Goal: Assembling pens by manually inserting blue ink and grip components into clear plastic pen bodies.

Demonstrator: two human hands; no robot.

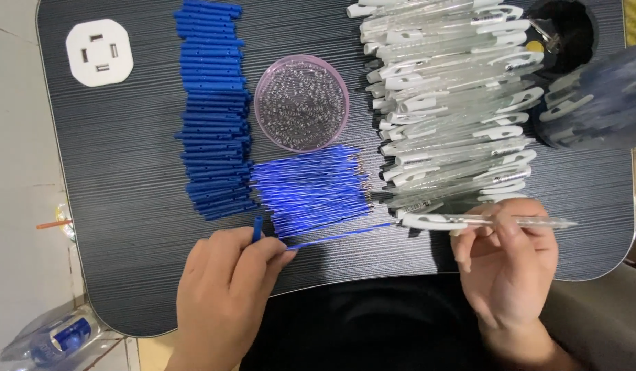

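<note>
1. Two hands low over a dark striped bench (125, 206).
2. Left hand (225, 288): grip closed on a thin blue ink tube (338, 235), pinched at its left end between finger and thumb.
3. Also in that grip: a short blue cap piece (257, 228), poking up above the fingers.
4. Ink tube: flat and long, just above the bench, from the left hand across to the right, with its far end at the mouth of a clear pen shell (483, 221).
5. Right hand (510, 261): grip closed on that clear pen shell, thumb and fingers around its middle, white clip end to the left, pointy tip out to the right.
6. Just above the ink tube: a bunch of more blue ink tubes (311, 189), side by side on the bench.
7. Farther up: a round pink dish (301, 103) full of tiny metal springs.
8. Left of the dish: a long pile of blue cap pieces (213, 103), stacked in a row from top to bottom.
9. Right of the dish: a big heap of clear pen shells (455, 103) with white clips, very close to the right hand.
10. Top left corner: a white square socket plate (99, 52).
11. Top right: a black round cup (562, 31), partly hidden.
12. Bottom left, off the bench: a plastic bottle with a blue label (57, 338).
</note>
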